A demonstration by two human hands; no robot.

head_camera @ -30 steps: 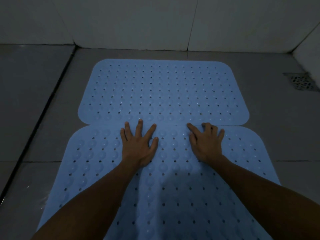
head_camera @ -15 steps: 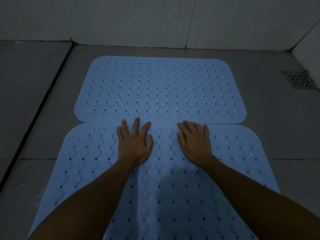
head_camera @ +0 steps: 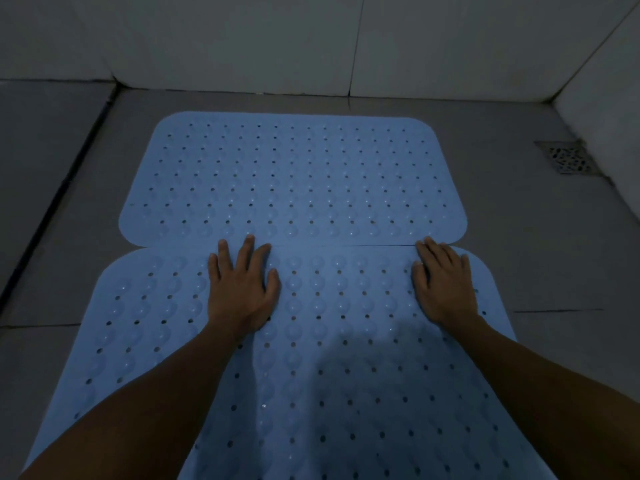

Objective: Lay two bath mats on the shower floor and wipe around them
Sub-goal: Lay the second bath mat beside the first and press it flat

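Observation:
Two light blue perforated bath mats lie flat on the grey tiled shower floor, edge to edge. The far mat (head_camera: 294, 174) sits close to the back wall. The near mat (head_camera: 346, 341) runs toward me, its far edge touching the other mat's near edge. My left hand (head_camera: 242, 289) presses flat on the near mat just behind the seam, fingers spread. My right hand (head_camera: 443, 285) presses flat near that mat's far right corner, fingers straight and together. Neither hand holds anything.
A metal floor drain (head_camera: 568, 157) sits at the right, beside the right wall. White tiled walls close off the back and right. A dark grout channel (head_camera: 59, 202) runs along the left. Bare grey tile (head_camera: 536, 254) lies on both sides of the mats.
My right hand has slid to the right along the near mat's far edge, toward its corner. My left hand stayed in about the same place.

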